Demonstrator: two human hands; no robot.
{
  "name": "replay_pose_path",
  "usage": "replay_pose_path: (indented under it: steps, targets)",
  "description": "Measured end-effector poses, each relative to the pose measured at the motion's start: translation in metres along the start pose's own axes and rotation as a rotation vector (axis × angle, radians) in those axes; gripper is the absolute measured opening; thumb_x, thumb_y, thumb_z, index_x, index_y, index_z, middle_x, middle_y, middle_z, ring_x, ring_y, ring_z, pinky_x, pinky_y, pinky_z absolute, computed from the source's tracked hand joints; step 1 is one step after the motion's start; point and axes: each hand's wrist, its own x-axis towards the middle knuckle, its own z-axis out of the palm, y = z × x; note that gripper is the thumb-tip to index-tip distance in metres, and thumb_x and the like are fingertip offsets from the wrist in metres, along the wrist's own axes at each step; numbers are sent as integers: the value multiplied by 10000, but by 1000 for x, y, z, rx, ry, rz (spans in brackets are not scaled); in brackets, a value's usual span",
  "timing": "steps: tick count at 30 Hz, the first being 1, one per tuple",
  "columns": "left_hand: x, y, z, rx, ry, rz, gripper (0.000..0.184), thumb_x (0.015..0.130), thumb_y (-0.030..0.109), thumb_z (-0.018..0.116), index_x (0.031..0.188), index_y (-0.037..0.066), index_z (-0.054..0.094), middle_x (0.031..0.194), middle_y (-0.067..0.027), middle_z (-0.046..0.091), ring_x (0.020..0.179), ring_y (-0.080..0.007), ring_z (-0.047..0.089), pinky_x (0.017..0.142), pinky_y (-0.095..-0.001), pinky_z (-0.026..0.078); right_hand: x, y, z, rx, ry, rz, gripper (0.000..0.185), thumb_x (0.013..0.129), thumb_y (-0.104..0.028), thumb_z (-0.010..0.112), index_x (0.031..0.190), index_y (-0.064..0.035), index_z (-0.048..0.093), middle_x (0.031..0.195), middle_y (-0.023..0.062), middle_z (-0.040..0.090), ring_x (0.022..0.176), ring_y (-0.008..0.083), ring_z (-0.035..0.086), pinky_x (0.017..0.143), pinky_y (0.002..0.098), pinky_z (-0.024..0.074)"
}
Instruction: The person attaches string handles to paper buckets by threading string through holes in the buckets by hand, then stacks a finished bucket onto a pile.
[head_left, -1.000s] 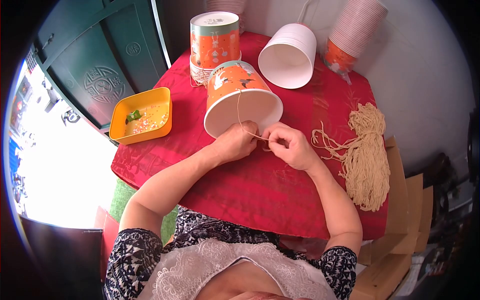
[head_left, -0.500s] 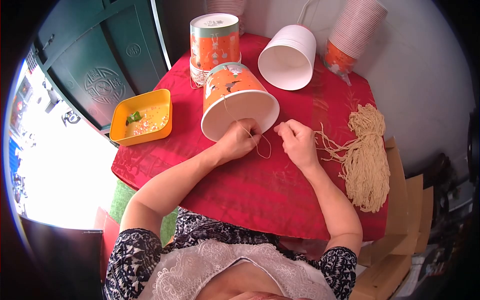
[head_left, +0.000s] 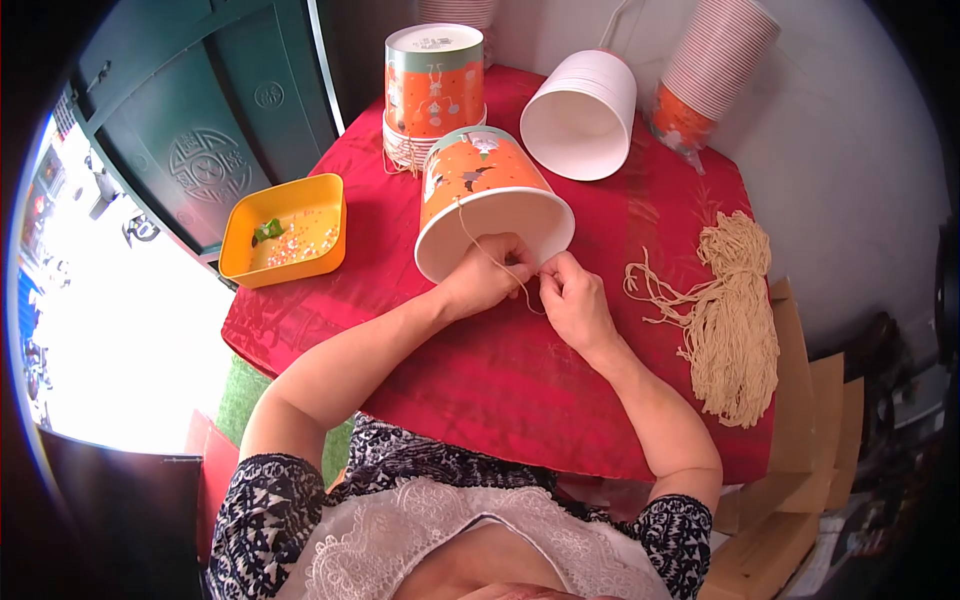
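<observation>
An orange patterned paper bucket (head_left: 478, 172) lies tilted on the red cloth, its white open mouth facing me. From its rim a thin beige string (head_left: 466, 222) runs down over my left hand (head_left: 488, 274), whose fingers are closed on it at the lower part of the mouth. Just to the right, my right hand (head_left: 574, 296) is pinched near the bucket's rim; whatever lies between its fingertips is too small to make out. A loop of the string hangs between the two hands.
A yellow tray (head_left: 333, 250) with small beads stands left. Upturned buckets (head_left: 434, 95) and a white bucket (head_left: 570, 125) sit behind. Stacked buckets (head_left: 712, 65) lean at the back right. A beige string bundle (head_left: 735, 320) lies on the red tablecloth (head_left: 500, 400).
My right hand first drew away from my left, then came back close beside it. The bucket has shifted slightly, and the string now hangs in a loop below my left hand.
</observation>
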Motion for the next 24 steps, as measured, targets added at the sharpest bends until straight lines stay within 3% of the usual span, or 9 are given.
replay_pose_path:
  steps: [2, 11, 21, 24]
  targets:
    - [-2, 9, -4, -55, -19, -92, 135, 920, 121, 640, 917, -11, 612, 706, -39, 589, 584, -83, 560, 478, -229, 453, 0, 1, 1, 6, 6, -28, 85, 889, -25, 609, 946, 26, 572, 760, 210, 661, 712, 369, 686, 610, 443, 522]
    - [-1, 5, -2, -24, -8, -26, 156, 962, 138, 580, 903, -4, 608, 709, -40, 582, 559, -81, 550, 450, -216, 429, -1, 4, 12, 78, 51, -30, 80, 874, -48, 659, 890, 6, 602, 724, 184, 660, 635, 328, 674, 555, 409, 512]
    - [1, 1, 0, 32, 9, -19, 221, 995, 152, 548, 894, -24, 636, 722, -39, 591, 583, -93, 544, 510, -238, 455, 2, 9, 16, 69, 116, -49, 83, 857, -47, 658, 822, 3, 602, 710, 178, 643, 630, 331, 663, 552, 409, 494]
    - [1, 4, -4, 97, -33, -9, 199, 980, 116, 540, 896, -30, 647, 742, -42, 597, 606, -98, 536, 541, -253, 457, 2, 14, 19, 80, 154, -100, 62, 887, -17, 638, 839, 19, 622, 585, 108, 587, 497, 124, 537, 482, 319, 422]
